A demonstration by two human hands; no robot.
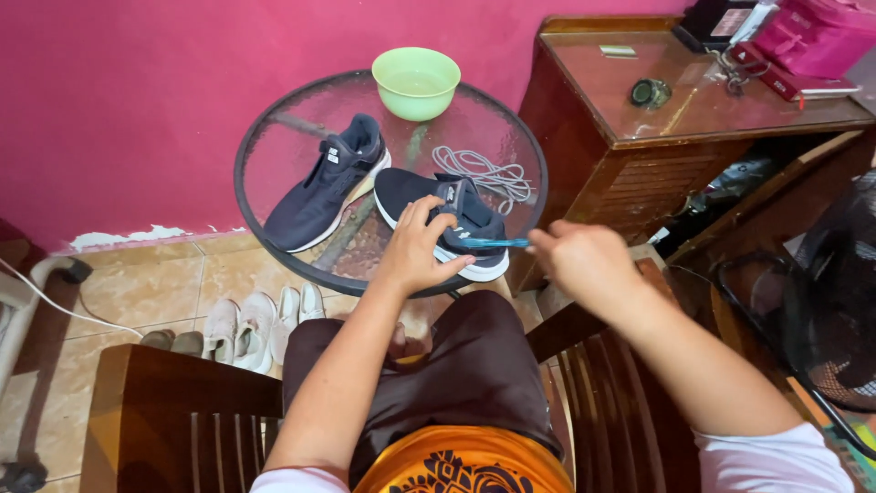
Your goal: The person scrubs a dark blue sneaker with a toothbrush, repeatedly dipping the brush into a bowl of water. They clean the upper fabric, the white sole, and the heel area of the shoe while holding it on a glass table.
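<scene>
- The left hand (415, 251) has its fingers (436, 224) curled over the heel of a dark navy sneaker (438, 219), pinning it to the round glass surface (274, 146).
- The right hand (584, 260) has its fingers closed on a blue toothbrush (497, 243), whose head touches the sneaker's white sole.
- 1 more navy sneaker (328, 183) lies just beside, to the left.
- Loose grey laces (484, 172) lie behind the held sneaker, and a green bowl (415, 82) stands at the far edge.
- Pale shoes (251, 324) rest on the floor below.
</scene>
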